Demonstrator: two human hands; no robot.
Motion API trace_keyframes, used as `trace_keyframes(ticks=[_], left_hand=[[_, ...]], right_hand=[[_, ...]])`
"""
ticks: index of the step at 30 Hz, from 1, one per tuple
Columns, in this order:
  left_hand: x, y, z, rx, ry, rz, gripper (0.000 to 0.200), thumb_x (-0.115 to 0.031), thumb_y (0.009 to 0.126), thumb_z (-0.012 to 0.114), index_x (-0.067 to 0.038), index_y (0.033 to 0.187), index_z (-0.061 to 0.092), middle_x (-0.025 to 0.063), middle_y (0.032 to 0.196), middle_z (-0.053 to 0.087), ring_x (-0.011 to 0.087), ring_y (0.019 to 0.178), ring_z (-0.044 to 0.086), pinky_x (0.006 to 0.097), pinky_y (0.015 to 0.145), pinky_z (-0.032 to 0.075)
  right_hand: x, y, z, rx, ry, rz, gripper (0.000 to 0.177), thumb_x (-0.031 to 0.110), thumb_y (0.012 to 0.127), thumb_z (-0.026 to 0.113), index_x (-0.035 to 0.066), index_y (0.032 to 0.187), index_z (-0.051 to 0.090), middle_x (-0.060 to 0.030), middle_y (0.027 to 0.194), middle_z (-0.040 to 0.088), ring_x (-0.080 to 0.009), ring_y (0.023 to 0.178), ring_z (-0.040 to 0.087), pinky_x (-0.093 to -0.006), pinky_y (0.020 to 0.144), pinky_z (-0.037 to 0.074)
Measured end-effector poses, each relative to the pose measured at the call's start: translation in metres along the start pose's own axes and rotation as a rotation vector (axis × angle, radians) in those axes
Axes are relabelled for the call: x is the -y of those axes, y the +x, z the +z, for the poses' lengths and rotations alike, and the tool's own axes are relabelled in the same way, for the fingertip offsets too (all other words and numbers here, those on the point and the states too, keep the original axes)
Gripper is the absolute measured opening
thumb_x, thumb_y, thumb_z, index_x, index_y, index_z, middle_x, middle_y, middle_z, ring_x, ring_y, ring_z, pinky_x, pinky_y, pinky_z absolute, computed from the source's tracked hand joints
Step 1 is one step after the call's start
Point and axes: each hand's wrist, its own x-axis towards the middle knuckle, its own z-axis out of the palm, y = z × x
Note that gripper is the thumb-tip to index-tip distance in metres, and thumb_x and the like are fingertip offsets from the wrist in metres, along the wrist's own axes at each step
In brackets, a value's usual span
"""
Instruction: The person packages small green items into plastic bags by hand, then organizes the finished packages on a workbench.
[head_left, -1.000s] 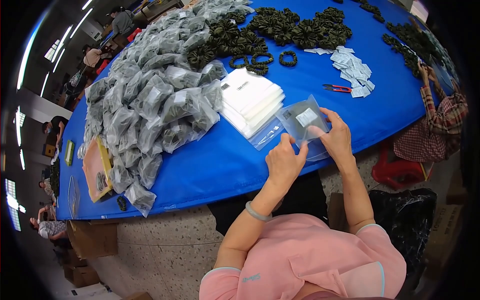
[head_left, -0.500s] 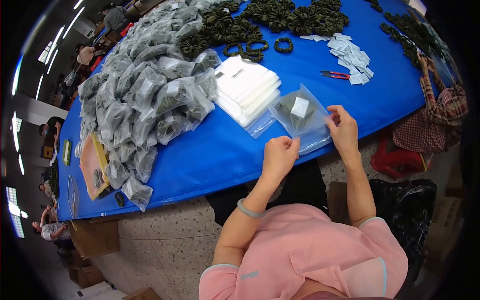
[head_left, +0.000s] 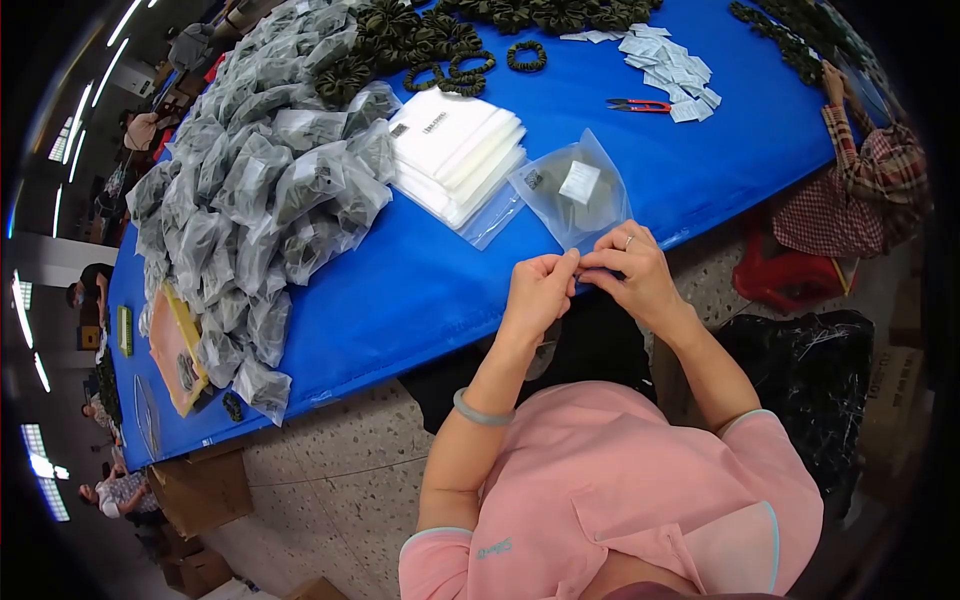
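Observation:
A clear plastic bag (head_left: 601,205) with a dark scrunchie and a white label (head_left: 580,182) inside lies near the table's front edge. My left hand (head_left: 540,290) pinches the bag's near edge. Right beside it, my right hand (head_left: 632,268) has thumb and fingers closed on the same edge, the fingertips of both hands almost touching. Left of the bag is a stack of white bags (head_left: 455,155). Behind lie loose dark green scrunchies (head_left: 527,56), white labels (head_left: 672,65) and red-handled snips (head_left: 640,105).
Filled bags (head_left: 255,180) form a large heap on the left of the blue table (head_left: 420,290). A pink and yellow tray (head_left: 175,350) sits at the left end. A co-worker in a plaid sleeve (head_left: 880,170) is at the right, by a red stool (head_left: 790,270).
My right hand has moved left and down along the bag's edge to meet my left hand. The bag lies flatter and turned. The whole view has shifted a little.

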Motion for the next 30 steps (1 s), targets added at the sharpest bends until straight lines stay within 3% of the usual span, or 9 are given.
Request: trace_keyframes(ticks=[6, 10, 12, 16, 18, 21, 25, 27, 30], left_hand=[[0.01, 0.007, 0.004, -0.096, 0.079, 0.107, 0.029, -0.021, 0.092, 0.062, 0.003, 0.077, 0.068, 0.0034, 0.057, 0.056, 0.0072, 0.045, 0.042, 0.0197, 0.044, 0.035], [0.001, -0.001, 0.005, -0.051, 0.116, 0.077, 0.026, -0.019, 0.091, 0.064, 0.001, 0.075, 0.067, 0.002, 0.057, 0.054, 0.0055, 0.044, 0.039, 0.0177, 0.042, 0.032], [-0.001, -0.004, 0.0, -0.029, 0.126, 0.067, 0.025, -0.018, 0.091, 0.064, 0.0, 0.074, 0.067, 0.0016, 0.057, 0.054, 0.005, 0.043, 0.039, 0.017, 0.041, 0.031], [-0.006, -0.002, -0.016, -0.161, 0.471, 0.357, 0.017, -0.016, 0.089, 0.066, -0.001, 0.082, 0.07, 0.0033, 0.063, 0.06, 0.0099, 0.053, 0.049, 0.021, 0.052, 0.042], [-0.007, 0.005, -0.018, -0.185, 0.686, 0.624, 0.015, -0.016, 0.088, 0.066, -0.002, 0.084, 0.071, 0.004, 0.067, 0.062, 0.0118, 0.058, 0.052, 0.0224, 0.056, 0.044], [-0.014, 0.025, -0.019, -0.192, 1.087, 1.227, 0.012, -0.015, 0.088, 0.067, -0.003, 0.085, 0.07, 0.0049, 0.075, 0.065, 0.0145, 0.065, 0.056, 0.0244, 0.063, 0.046], [-0.013, 0.037, -0.017, -0.101, 1.151, 1.527, 0.01, -0.013, 0.088, 0.067, -0.004, 0.085, 0.069, 0.0065, 0.081, 0.066, 0.0184, 0.071, 0.057, 0.0283, 0.069, 0.047], [-0.009, 0.039, -0.015, -0.065, 1.15, 1.581, 0.009, -0.013, 0.088, 0.067, -0.004, 0.085, 0.069, 0.007, 0.082, 0.066, 0.0195, 0.072, 0.058, 0.0294, 0.07, 0.047], [0.004, 0.036, -0.006, -0.146, 0.676, 1.002, 0.011, -0.013, 0.088, 0.066, -0.003, 0.083, 0.068, 0.0064, 0.078, 0.066, 0.0182, 0.063, 0.053, 0.0282, 0.065, 0.045]], right_hand=[[0.003, -0.007, -0.027, -0.052, 0.223, 0.052, 0.013, -0.002, 0.075, 0.069, 0.006, 0.082, 0.061, -0.0032, 0.087, 0.06, -0.0169, 0.08, 0.05, -0.0288, 0.077, 0.041], [-0.067, -0.089, -0.179, -0.491, 0.211, 0.77, 0.005, 0.009, 0.089, 0.058, 0.005, 0.09, 0.06, -0.0002, 0.092, 0.061, -0.012, 0.082, 0.052, -0.0249, 0.078, 0.042], [-0.107, -0.158, -0.239, -0.389, 0.197, 0.896, 0.014, 0.016, 0.09, 0.061, 0.004, 0.096, 0.064, -0.0008, 0.092, 0.061, -0.013, 0.081, 0.052, -0.0254, 0.08, 0.043], [-0.073, -0.168, -0.269, -0.211, -0.847, 1.008, 0.034, 0.007, 0.089, 0.061, 0.006, 0.122, 0.058, -0.0093, 0.118, 0.061, -0.0257, 0.105, 0.058, -0.0365, 0.09, 0.048], [-0.068, -0.141, -0.239, -0.274, -1.054, 0.577, 0.036, 0.002, 0.086, 0.062, 0.006, 0.122, 0.063, -0.0092, 0.122, 0.061, -0.0277, 0.105, 0.061, -0.0376, 0.089, 0.05], [-0.037, -0.038, -0.136, -0.129, -0.692, -0.112, 0.033, 0.005, 0.078, 0.066, 0.009, 0.111, 0.067, -0.0051, 0.12, 0.062, -0.0218, 0.108, 0.059, -0.0325, 0.091, 0.049], [-0.049, -0.012, -0.074, 0.091, -0.503, -0.453, 0.022, 0.014, 0.08, 0.069, 0.016, 0.102, 0.069, 0.0035, 0.13, 0.06, -0.0224, 0.118, 0.057, -0.0335, 0.095, 0.044], [-0.06, -0.007, -0.064, 0.074, -0.167, -0.278, 0.01, 0.017, 0.078, 0.073, 0.011, 0.086, 0.069, 0.0028, 0.118, 0.067, -0.0233, 0.12, 0.056, -0.0347, 0.094, 0.045], [-0.059, -0.003, -0.053, -0.126, 0.522, 0.37, 0.007, 0.011, 0.09, 0.065, 0.006, 0.085, 0.068, -0.0028, 0.084, 0.069, -0.0154, 0.083, 0.063, -0.0275, 0.077, 0.049]])
